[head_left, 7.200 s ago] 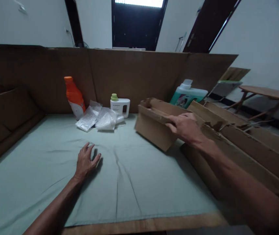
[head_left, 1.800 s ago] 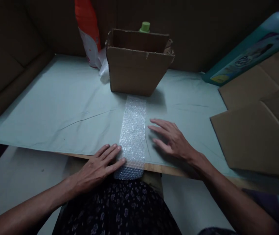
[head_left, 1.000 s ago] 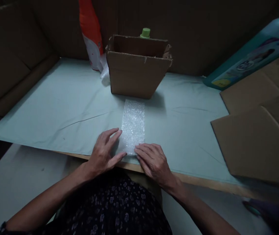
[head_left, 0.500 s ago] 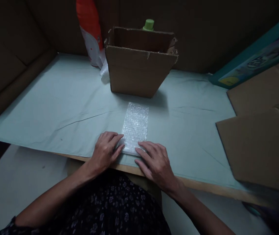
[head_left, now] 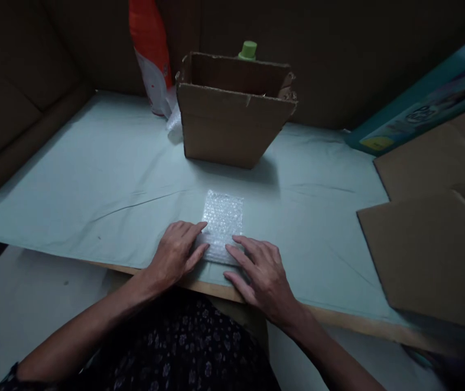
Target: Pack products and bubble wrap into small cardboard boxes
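Observation:
A small sheet of clear bubble wrap [head_left: 223, 212] lies on the pale green cloth, its near end folded over into a thicker band. My left hand [head_left: 177, 250] holds the left end of this band, index finger and thumb on either side of it. At the right end, the fingers of my right hand [head_left: 259, 266] curl over the band, with the thumb lower down near the table edge. Whether anything lies inside the fold, I cannot tell.
Beyond the bubble wrap stands an open cardboard box [head_left: 232, 127], a green cap [head_left: 249, 50] showing behind it. Left of it are a red and white bag [head_left: 151, 60] and crumpled bubble wrap [head_left: 174, 125]. Cardboard pieces [head_left: 428, 255] and a teal package [head_left: 423, 108] are at right.
The flat part of the bubble wrap has become shorter, its far edge now nearer to me, and the near band has grown wider. Both hands stay in nearly the same place.

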A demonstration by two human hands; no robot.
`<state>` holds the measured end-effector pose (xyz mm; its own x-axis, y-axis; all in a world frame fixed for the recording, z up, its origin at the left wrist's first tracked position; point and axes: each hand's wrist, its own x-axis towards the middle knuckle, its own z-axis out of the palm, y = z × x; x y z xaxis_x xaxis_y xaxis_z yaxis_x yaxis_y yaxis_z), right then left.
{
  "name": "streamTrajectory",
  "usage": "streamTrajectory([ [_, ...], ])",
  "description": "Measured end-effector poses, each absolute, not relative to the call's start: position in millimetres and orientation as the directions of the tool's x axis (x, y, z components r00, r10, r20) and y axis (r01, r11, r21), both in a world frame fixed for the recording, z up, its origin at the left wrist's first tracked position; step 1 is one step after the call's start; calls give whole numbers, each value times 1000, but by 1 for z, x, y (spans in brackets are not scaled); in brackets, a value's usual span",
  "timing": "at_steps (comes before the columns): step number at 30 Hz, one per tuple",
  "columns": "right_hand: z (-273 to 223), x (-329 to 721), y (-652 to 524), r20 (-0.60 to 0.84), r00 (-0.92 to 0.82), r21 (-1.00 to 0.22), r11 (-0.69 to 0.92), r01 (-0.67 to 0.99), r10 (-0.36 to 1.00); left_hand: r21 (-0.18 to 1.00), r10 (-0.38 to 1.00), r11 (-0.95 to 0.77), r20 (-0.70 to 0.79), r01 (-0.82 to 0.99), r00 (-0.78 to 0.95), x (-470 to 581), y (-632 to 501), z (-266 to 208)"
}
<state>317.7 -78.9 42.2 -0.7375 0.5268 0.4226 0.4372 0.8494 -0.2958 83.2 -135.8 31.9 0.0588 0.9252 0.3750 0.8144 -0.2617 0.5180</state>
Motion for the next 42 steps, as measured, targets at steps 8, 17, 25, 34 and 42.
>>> streamTrajectory([
  [8, 46, 314, -69, 386, -700, -516, 769, 377, 601, 579, 912, -380, 366, 721, 186, 83, -148, 40],
  [17, 43, 304, -58, 362, -776, -218, 856, 469, 517, 509, 943, -106, 323, 854, -76, 79, -111, 34],
  [25, 53, 298, -52, 253, -616, -699, 581, 416, 746, 988, 953, 141, -119, 62, -279, 94, -148, 35],
  [34, 61, 310, -41, 49, -770, -857, 423, 295, 636, 974, 998, 36, -25, 223, -53, 102, -143, 50],
  [42, 60, 314, -28, -1, -666, -952, 204, 230, 746, 376, 772, -268, 635, 887, -36, 38, -20, 124],
])
